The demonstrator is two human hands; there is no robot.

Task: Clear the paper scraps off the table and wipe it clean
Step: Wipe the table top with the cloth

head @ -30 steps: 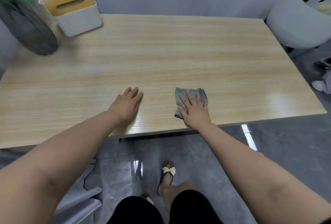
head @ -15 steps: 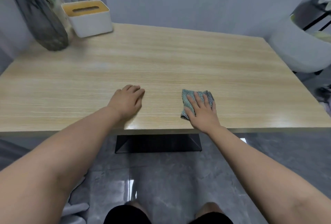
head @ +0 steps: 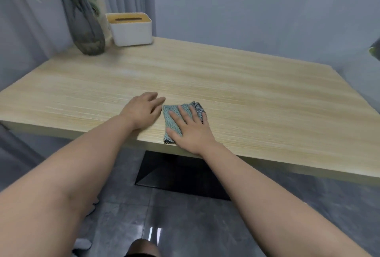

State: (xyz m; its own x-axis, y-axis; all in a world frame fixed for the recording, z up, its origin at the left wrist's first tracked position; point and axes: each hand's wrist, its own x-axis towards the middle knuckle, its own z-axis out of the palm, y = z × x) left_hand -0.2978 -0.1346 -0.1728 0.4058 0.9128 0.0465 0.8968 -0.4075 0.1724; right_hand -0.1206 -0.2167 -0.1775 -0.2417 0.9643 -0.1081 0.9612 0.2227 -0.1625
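Plainly, the wiping step is in hand: no paper scraps show anywhere on the table [head: 236, 84], so by the look of it the clearing part is done. At the far left corner stand a dark vase [head: 86, 28] of flowers and, just beside it, a white tissue box [head: 131, 29] with a yellow top, both well apart from the work.

Nearer, the left hand [head: 141, 110] rests flat on the wood near the front edge, its grip apart, fingers straight and holding nothing; it seems to steady the person. Just beside it, nearly touching its fingertips, lies the folded teal cloth [head: 172, 116], close to the front edge. The right hand [head: 191, 129] presses down on the cloth with the palm and spread, straight fingers; its grip is likewise apart, pressing, not clutching.

The next move, I judge, calls for steady downward pressure while sliding the cloth across the remaining surface, with the left hand lifted out of the way if the stroke goes leftward, and care near the vase.
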